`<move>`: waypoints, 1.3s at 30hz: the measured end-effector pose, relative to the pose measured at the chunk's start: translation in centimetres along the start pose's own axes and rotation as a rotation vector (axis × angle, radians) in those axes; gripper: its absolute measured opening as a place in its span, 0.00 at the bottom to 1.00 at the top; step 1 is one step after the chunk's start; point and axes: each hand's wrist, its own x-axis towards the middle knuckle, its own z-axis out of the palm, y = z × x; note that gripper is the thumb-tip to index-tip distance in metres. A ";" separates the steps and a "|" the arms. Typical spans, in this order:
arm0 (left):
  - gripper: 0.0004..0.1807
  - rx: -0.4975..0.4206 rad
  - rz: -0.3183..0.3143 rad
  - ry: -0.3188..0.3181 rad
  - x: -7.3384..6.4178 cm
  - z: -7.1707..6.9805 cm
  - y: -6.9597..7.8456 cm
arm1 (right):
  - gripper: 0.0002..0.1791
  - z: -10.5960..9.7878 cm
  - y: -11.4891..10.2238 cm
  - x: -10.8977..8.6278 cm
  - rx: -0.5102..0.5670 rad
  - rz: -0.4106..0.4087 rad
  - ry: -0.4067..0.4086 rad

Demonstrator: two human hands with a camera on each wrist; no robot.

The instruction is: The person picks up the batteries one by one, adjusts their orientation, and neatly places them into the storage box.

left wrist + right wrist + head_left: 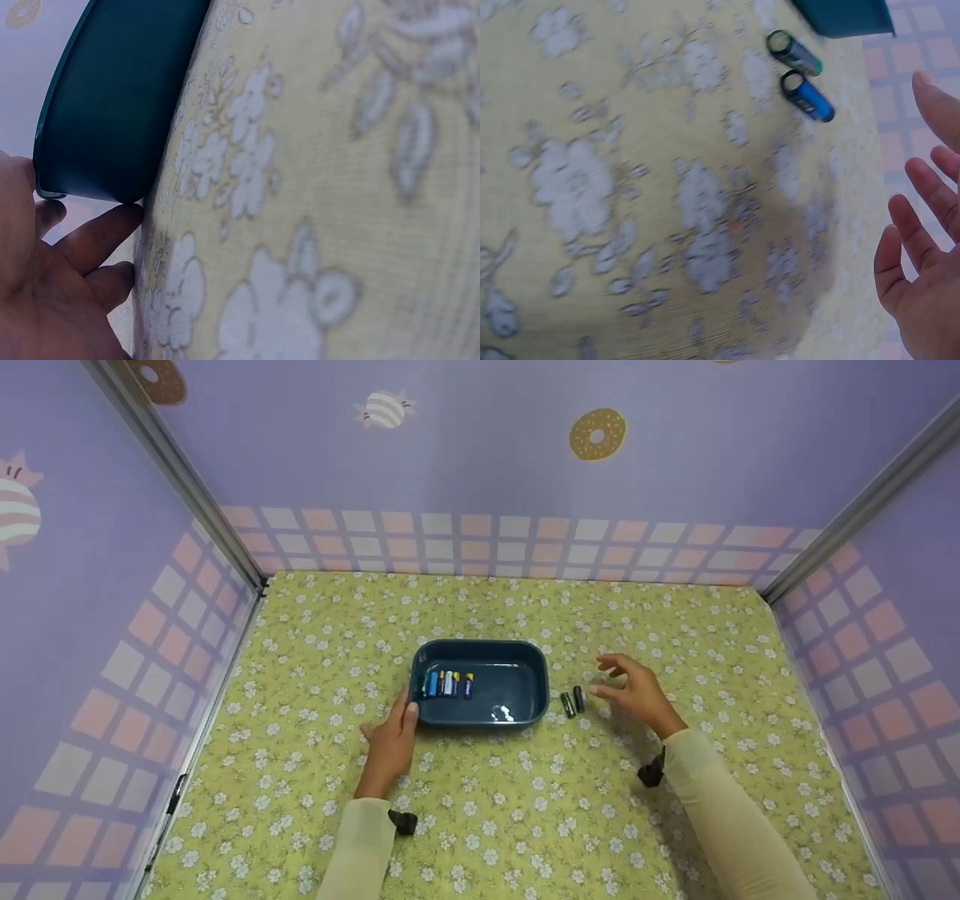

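Note:
A dark teal rectangular tray [480,720] stands on the cloth in the head view. Several batteries, among them a blue one [433,684], a white one [448,683] and a purple-and-yellow one [469,685], lie side by side in its left half. My left hand [392,739] holds the tray's near left corner, thumb at the rim and fingers against the outer wall. Right of the tray, a green battery [568,705] and a dark blue battery [808,96] lie on the cloth. My right hand [634,696] hovers just right of them, fingers spread and holding nothing.
Yellow floral cloth [480,817] covers the table. Purple walls with a checked border [514,536] enclose it at the back and both sides. Both wrists carry a small black device, one seen below the right hand [651,769].

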 end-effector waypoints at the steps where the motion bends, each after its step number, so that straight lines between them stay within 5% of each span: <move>1: 0.37 0.002 0.001 0.003 0.0 0.0 0.0 | 0.34 0.1 0.2 -0.1 0.003 0.006 -0.011; 18: 0.38 0.011 -0.003 0.005 0.0 0.1 0.0 | 0.38 1.9 1.8 -0.5 0.056 0.051 -0.150; 29: 0.37 0.013 0.012 0.012 0.1 0.1 0.0 | 0.37 2.5 2.4 0.2 0.002 -0.056 -0.212; 39: 0.38 0.020 0.001 0.014 0.1 0.2 0.1 | 0.36 2.9 2.7 0.4 -0.041 -0.133 -0.164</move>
